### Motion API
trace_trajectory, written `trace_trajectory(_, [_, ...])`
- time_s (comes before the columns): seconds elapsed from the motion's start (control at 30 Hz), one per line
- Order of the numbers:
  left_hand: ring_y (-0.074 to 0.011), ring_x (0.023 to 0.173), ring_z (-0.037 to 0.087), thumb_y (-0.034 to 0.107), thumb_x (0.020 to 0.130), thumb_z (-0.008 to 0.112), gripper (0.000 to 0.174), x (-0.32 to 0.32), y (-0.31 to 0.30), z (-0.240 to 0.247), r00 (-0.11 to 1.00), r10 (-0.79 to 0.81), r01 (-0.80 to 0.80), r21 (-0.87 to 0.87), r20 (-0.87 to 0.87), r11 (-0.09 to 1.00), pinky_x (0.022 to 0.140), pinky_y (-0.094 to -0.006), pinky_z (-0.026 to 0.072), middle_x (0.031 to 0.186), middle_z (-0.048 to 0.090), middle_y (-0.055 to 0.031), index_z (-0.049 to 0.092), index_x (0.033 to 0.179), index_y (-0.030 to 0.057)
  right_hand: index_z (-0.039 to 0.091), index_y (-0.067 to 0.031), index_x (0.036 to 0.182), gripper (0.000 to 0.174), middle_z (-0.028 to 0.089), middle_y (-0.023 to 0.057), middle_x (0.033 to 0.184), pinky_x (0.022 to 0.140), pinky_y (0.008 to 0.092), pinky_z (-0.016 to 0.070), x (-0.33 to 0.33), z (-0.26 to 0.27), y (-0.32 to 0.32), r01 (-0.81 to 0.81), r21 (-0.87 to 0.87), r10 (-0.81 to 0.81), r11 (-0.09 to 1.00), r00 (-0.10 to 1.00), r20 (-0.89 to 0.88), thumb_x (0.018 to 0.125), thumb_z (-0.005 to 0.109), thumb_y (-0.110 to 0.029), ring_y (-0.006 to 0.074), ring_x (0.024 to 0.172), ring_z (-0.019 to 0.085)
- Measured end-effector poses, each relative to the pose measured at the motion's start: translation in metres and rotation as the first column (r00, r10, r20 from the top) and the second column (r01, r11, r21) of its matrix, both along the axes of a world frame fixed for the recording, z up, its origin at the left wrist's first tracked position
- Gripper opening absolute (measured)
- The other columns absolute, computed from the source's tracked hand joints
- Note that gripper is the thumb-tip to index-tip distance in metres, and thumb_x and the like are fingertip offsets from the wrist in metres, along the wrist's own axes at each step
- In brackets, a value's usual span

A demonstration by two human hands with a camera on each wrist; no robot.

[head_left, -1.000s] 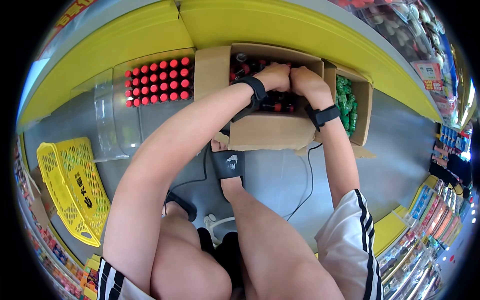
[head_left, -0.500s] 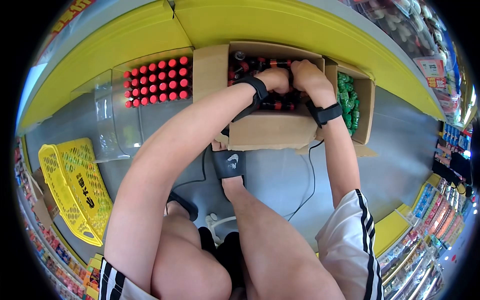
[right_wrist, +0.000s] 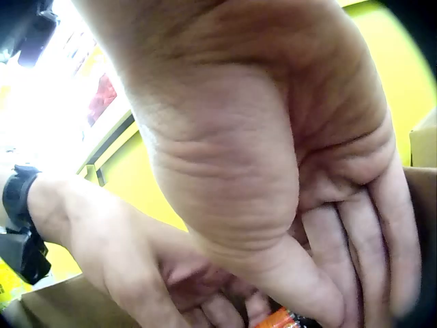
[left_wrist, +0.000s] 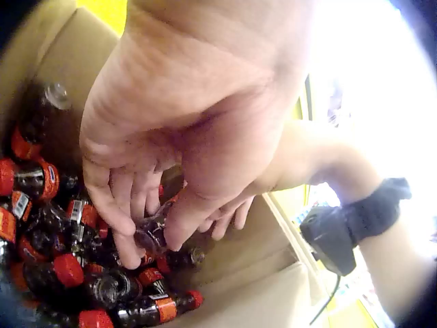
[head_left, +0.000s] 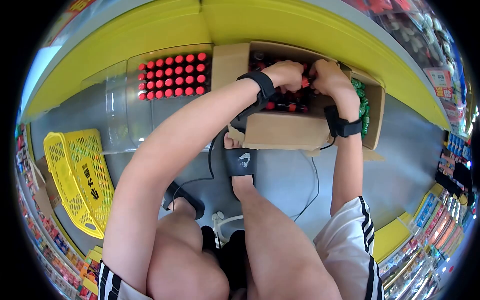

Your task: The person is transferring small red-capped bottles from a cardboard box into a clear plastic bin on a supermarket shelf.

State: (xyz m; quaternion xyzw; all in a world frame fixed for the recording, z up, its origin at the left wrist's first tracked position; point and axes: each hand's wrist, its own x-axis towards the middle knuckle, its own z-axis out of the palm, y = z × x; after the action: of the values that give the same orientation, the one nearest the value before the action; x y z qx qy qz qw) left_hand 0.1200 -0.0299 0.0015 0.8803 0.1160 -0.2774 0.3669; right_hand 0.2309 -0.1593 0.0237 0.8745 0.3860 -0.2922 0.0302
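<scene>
My left hand [head_left: 286, 75] reaches into a cardboard box [head_left: 287, 131] that holds small dark cola bottles [left_wrist: 160, 309] with red caps and red labels, lying jumbled. Its thumb and fingers pinch one cola bottle [left_wrist: 151, 234], whose clear bottom shows between them in the left wrist view. My right hand [head_left: 329, 77] is inside the same box, close beside the left one, its fingers pointing down. In the right wrist view its thumb lies near its fingers, beside an orange-red label [right_wrist: 278, 318]; I cannot tell whether this hand holds anything.
Left of the box, rows of upright red-capped bottles [head_left: 180, 71] stand in a clear plastic bin [head_left: 120, 117]. On the right, a second cardboard box [head_left: 376, 117] contains green bottles [head_left: 364, 102]. A yellow basket [head_left: 75, 175] stands at left, and a thin cable [head_left: 316, 185] crosses the floor.
The hands, close together a second ago, are now slightly apart, with a red cap showing between them. The right wrist has turned. The view has shifted, so the boxes appear further right.
</scene>
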Motion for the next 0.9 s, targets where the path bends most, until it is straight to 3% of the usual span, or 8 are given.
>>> trace_trajectory(0.13, [-0.0448, 0.113, 0.071, 0.015, 0.093, 0.074, 0.046, -0.041, 0.013, 0.023, 0.966, 0.178, -0.171, -0.056, 0.185, 0.984, 0.092, -0.0495, 0.0570, 0.120, 0.072, -0.0294, 0.061, 0.131, -0.0053, 0.074, -0.0034, 0.118, 0.031, 0.077, 0.0233, 0.098, 0.090, 0.0498, 0.0584, -0.015, 0.017, -0.005, -0.031, 0.138, 0.031, 0.990, 1.000, -0.001, 0.088, 0.072, -0.003, 0.0399, 0.105, 0.074])
trace_trajectory(0.23, [-0.0472, 0.109, 0.070, 0.009, 0.093, 0.070, 0.038, -0.081, 0.024, 0.028, 0.889, 0.271, -0.241, -0.126, 0.370, 0.962, 0.090, -0.0522, 0.0548, 0.113, 0.071, -0.0303, 0.061, 0.126, -0.0059, 0.073, -0.0055, 0.118, 0.024, 0.076, 0.0173, 0.083, 0.078, 0.0487, 0.0576, -0.039, 0.046, -0.008, 0.011, 0.240, 0.015, 0.971, 0.994, -0.107, 0.095, 0.074, -0.011, 0.0379, 0.086, 0.074])
trace_trajectory(0.3, [-0.0493, 0.102, 0.068, 0.004, 0.094, 0.066, 0.031, -0.110, 0.025, 0.025, 0.807, 0.332, -0.280, -0.178, 0.488, 0.943, 0.087, -0.0542, 0.0529, 0.106, 0.070, -0.0301, 0.060, 0.123, -0.0063, 0.073, -0.0100, 0.118, 0.021, 0.074, 0.0167, 0.081, 0.076, 0.0477, 0.0575, -0.061, 0.065, -0.004, -0.260, 0.302, 0.209, 0.917, 0.959, 0.190, 0.097, 0.074, -0.016, 0.0387, 0.080, 0.072])
trace_trajectory(0.37, [-0.0503, 0.102, 0.067, 0.000, 0.096, 0.064, 0.028, -0.132, 0.022, 0.029, 0.684, 0.353, -0.281, -0.215, 0.638, 0.935, 0.087, -0.0543, 0.0526, 0.105, 0.070, -0.0302, 0.059, 0.123, -0.0068, 0.074, -0.0119, 0.118, 0.023, 0.073, 0.0182, 0.084, 0.077, 0.0477, 0.0568, -0.079, 0.081, 0.000, -0.267, 0.315, 0.211, 0.911, 0.957, 0.200, 0.097, 0.075, -0.019, 0.0394, 0.083, 0.071])
trace_trajectory(0.4, [-0.0512, 0.104, 0.066, 0.000, 0.098, 0.064, 0.029, -0.145, 0.026, 0.056, 0.790, 0.364, -0.285, -0.231, 0.493, 0.930, 0.087, -0.0547, 0.0520, 0.107, 0.070, -0.0311, 0.058, 0.125, -0.0071, 0.073, -0.0106, 0.118, 0.022, 0.073, 0.0182, 0.086, 0.077, 0.0475, 0.0560, -0.086, 0.085, 0.002, -0.278, 0.384, 0.226, 0.881, 0.958, 0.175, 0.097, 0.074, -0.019, 0.0400, 0.084, 0.070])
trace_trajectory(0.5, [-0.0515, 0.104, 0.066, 0.002, 0.098, 0.068, 0.031, -0.179, 0.023, 0.052, 0.770, 0.449, -0.355, -0.282, 0.454, 0.892, 0.086, -0.0550, 0.0517, 0.107, 0.069, -0.0311, 0.057, 0.126, -0.0068, 0.072, -0.0073, 0.117, 0.021, 0.071, 0.0178, 0.092, 0.076, 0.0473, 0.0530, -0.106, 0.096, 0.014, -0.322, 0.458, 0.293, 0.829, 0.947, 0.134, 0.098, 0.073, -0.015, 0.0413, 0.086, 0.068])
trace_trajectory(0.77, [-0.0431, 0.099, 0.071, 0.000, 0.096, 0.070, 0.026, -0.258, 0.028, 0.031, 0.515, 0.698, -0.588, -0.387, 0.498, 0.710, 0.086, -0.0466, 0.0561, 0.107, 0.074, -0.0262, 0.066, 0.120, -0.0064, 0.071, -0.0032, 0.114, 0.020, 0.066, 0.0180, 0.094, 0.074, 0.0489, 0.0507, -0.181, 0.098, 0.059, -0.416, 0.593, 0.444, 0.690, 0.890, 0.107, 0.095, 0.073, -0.010, 0.0411, 0.085, 0.064])
trace_trajectory(0.9, [-0.0383, 0.095, 0.074, -0.003, 0.093, 0.073, 0.029, -0.290, 0.040, 0.020, 0.483, 0.738, -0.662, -0.356, 0.470, 0.660, 0.082, -0.0428, 0.0576, 0.105, 0.076, -0.0221, 0.068, 0.122, -0.0037, 0.071, -0.0041, 0.112, 0.020, 0.066, 0.0172, 0.093, 0.074, 0.0491, 0.0533, -0.223, 0.090, 0.086, -0.500, 0.647, 0.520, 0.576, 0.835, 0.182, 0.093, 0.075, -0.009, 0.0406, 0.089, 0.067])
